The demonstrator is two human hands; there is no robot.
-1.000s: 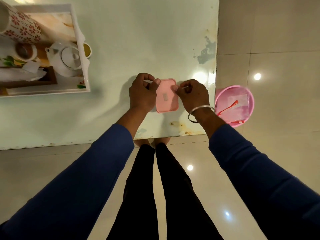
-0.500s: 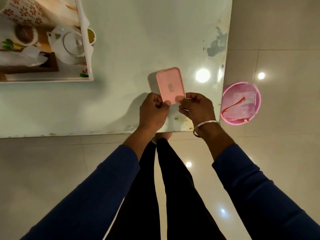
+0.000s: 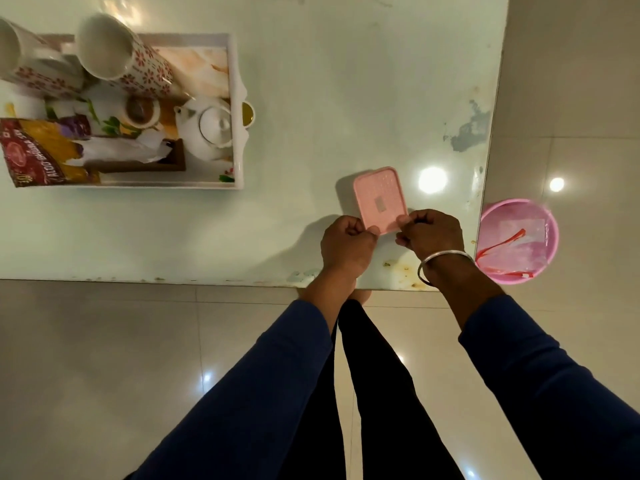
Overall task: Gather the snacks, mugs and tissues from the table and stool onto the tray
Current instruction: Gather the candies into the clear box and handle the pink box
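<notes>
A pink lidded box (image 3: 380, 199) lies on the pale table (image 3: 346, 81) near its right front corner. My left hand (image 3: 346, 247) pinches the box's near left corner and my right hand (image 3: 431, 235) pinches its near right corner, fingers curled. Far left stands the white tray (image 3: 235, 109), holding two floral mugs (image 3: 114, 57), a white teapot (image 3: 207, 128), a small cup (image 3: 142, 110), crumpled tissues (image 3: 117, 150) in a dark wooden holder and a red and yellow snack packet (image 3: 38, 150).
A pink bucket (image 3: 517, 240) with clear wrappers and a red strip inside stands on the tiled floor right of the table. A small cup of yellowish liquid (image 3: 247, 114) sits just outside the tray's right rim. The table's front edge runs under my wrists.
Both hands slid from the sides of the pink box to its near corners. The view swung left and back, bringing more of the tray into sight.
</notes>
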